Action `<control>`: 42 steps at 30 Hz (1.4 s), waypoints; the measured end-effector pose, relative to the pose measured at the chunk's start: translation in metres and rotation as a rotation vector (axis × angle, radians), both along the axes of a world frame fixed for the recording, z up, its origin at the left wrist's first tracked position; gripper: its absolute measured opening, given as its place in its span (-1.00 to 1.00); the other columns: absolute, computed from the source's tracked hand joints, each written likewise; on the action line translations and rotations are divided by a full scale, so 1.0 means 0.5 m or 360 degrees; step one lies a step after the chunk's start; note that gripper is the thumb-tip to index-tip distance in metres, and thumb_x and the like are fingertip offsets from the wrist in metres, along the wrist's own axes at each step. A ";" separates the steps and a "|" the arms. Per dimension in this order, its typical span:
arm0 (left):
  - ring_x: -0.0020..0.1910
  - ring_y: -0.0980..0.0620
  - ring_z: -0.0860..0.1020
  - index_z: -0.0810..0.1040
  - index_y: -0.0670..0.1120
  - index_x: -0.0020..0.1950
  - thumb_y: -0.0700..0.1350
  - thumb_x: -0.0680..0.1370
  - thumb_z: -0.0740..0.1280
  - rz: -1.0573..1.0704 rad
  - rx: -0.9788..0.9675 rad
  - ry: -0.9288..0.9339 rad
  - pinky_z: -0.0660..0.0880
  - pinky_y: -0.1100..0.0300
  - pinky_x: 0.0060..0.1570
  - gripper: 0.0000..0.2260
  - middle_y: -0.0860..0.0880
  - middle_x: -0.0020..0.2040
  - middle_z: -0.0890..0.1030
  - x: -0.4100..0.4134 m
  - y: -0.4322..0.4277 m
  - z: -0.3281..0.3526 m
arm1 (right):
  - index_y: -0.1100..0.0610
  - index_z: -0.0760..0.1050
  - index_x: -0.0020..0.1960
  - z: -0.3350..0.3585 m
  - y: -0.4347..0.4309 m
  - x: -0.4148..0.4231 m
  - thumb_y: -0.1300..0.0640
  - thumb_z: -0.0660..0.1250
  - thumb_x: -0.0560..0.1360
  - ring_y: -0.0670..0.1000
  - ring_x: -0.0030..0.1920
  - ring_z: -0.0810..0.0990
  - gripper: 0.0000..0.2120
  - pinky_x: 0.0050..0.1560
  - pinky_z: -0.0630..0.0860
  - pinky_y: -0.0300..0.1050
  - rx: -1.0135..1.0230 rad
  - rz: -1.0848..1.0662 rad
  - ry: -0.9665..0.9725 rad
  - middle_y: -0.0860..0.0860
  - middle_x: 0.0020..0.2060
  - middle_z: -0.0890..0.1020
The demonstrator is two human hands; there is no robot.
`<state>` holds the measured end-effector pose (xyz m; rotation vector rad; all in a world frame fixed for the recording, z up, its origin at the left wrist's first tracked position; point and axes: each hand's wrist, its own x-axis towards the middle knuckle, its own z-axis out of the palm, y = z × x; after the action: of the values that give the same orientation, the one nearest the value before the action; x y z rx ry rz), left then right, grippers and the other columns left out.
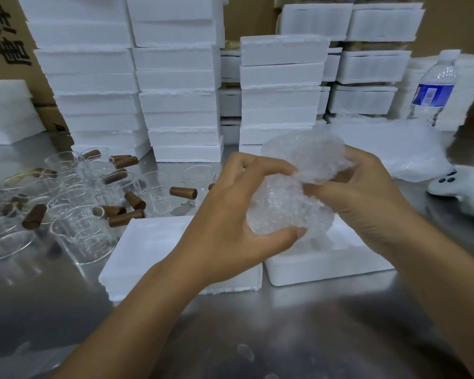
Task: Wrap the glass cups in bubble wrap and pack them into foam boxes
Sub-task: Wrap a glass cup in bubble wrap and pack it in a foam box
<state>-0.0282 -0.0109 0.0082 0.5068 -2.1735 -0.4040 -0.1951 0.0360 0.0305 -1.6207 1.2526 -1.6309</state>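
Note:
A bubble-wrapped bundle (285,203) hangs in the air above an open foam box (326,266) at centre right. My left hand (230,214) grips the bundle's lower part between thumb and curled fingers. My right hand (367,198) holds its right side and pinches a loose flap of wrap at the top. The cup inside is hidden by the wrap. A foam lid (148,250) lies flat to the left of the box. Several bare glass cups (77,231) with brown wooden handles (183,192) lie crowded at the left.
Tall stacks of closed foam boxes (181,105) line the back of the steel table (230,337). A pile of bubble wrap sheets (394,149), a water bottle (433,88) and a white controller (463,187) sit at the right. Cardboard cartons stand behind.

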 end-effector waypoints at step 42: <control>-0.09 0.28 0.42 0.56 0.16 -0.13 0.34 0.26 0.31 0.0082 0.0615 -0.0037 0.36 0.49 -0.21 -0.65 0.12 0.02 0.36 0.033 -0.041 0.009 | 0.02 0.53 -0.06 -0.021 -0.022 -0.024 0.06 0.35 0.35 -0.08 -0.33 0.62 -0.84 -0.21 0.58 -0.24 0.0140 0.0046 -0.0363 -0.05 -0.35 0.66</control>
<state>-0.0119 -0.0316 0.0129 0.7795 -2.1051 -0.8003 -0.2069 0.0249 0.0202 -1.3514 1.1610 -1.6649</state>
